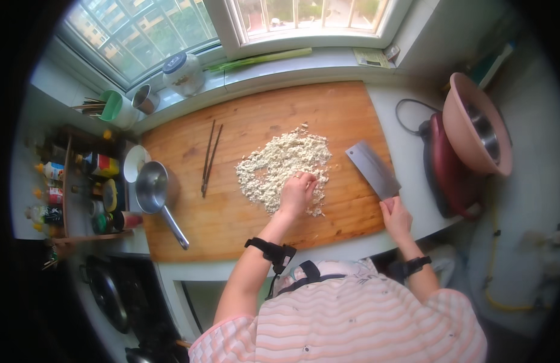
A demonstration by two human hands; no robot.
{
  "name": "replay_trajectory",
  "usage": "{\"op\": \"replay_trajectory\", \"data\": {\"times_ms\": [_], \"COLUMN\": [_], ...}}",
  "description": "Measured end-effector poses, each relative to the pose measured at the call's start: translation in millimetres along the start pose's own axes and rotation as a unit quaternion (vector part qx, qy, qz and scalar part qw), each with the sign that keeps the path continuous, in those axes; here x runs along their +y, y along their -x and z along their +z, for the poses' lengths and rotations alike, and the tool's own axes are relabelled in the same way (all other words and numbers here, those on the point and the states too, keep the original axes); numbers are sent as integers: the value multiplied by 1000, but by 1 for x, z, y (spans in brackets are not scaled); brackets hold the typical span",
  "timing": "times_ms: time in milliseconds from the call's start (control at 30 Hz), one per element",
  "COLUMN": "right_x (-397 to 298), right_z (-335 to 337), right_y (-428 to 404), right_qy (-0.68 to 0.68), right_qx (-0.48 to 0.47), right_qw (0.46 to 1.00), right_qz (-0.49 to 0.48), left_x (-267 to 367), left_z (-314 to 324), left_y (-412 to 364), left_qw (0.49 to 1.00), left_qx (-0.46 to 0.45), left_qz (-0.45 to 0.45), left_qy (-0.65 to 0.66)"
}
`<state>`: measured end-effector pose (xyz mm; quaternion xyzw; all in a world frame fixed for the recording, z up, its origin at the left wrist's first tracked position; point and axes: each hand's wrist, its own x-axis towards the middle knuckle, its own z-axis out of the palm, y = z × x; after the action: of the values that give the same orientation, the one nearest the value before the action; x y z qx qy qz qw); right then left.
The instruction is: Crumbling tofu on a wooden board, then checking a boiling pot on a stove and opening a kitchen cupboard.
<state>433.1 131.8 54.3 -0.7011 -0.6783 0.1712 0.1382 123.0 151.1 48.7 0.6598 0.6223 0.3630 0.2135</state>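
A wide heap of pale, crumbly chopped bits (pixel 284 159) lies on a large wooden board (pixel 243 113). At the heap's near edge is my left hand (pixel 299 193), palm down with curled fingers touching the bits; whether it pinches any is hidden. My right hand (pixel 396 218) grips the handle of a cleaver (pixel 374 170), whose broad blade rests over the board's right side, apart from the heap. A pair of dark chopsticks (pixel 211 159) lies left of the heap. Farther left, a steel saucepan (pixel 152 187) stands with its handle pointing towards me.
A pink basin (pixel 457 122) with a metal bowl inside sits on a dark red appliance (pixel 448 172) at right. At left stand a white bowl (pixel 135 163) and a rack of bottles (pixel 67 190). The windowsill holds a glass jar (pixel 182 77) and a green stalk (pixel 266 59).
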Motion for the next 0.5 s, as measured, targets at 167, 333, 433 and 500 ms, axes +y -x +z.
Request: {"op": "replay_trajectory", "data": {"times_ms": [167, 333, 433, 500], "right_x": [-34, -103, -128, -140], "right_z": [3, 43, 68, 76], "right_y": [-26, -53, -70, -79], "right_qy": [46, -141, -145, -130], "right_qx": [174, -39, -138, -184], "right_qw": [967, 954, 951, 947], "right_qz": [-180, -261, -237, -228], "left_x": [-23, -47, -56, -58], "left_z": [-26, -54, -70, -79], "left_y": [12, 26, 36, 43], "left_qw": [998, 990, 981, 977], "left_qx": [45, 95, 129, 169], "left_qz": [-50, -99, -148, -125], "left_qy": [3, 14, 1, -40]}}
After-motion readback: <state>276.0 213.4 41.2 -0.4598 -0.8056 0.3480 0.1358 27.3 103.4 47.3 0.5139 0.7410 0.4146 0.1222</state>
